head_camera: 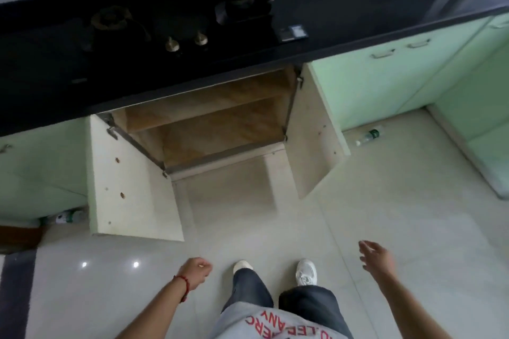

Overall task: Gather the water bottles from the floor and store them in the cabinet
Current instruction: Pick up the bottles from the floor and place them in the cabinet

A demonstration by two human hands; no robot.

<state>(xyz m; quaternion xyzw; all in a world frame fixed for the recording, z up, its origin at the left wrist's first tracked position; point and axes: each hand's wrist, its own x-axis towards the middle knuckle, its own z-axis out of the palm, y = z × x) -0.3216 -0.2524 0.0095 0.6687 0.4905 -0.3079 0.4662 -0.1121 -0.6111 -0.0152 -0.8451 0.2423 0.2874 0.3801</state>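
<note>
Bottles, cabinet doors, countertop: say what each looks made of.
Bottles: apparently clear thin plastic, see-through bodies with green labels; both lie on the floor. Cabinet doors: likely laminated board, pale matte inner faces with drilled holes and metal hinges, green outside edge. Countertop: black, faintly speckled, possibly polished stone; blur leaves it open.

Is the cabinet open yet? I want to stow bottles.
Open: both doors of the cabinet stand swung out, baring its shelves.
</note>
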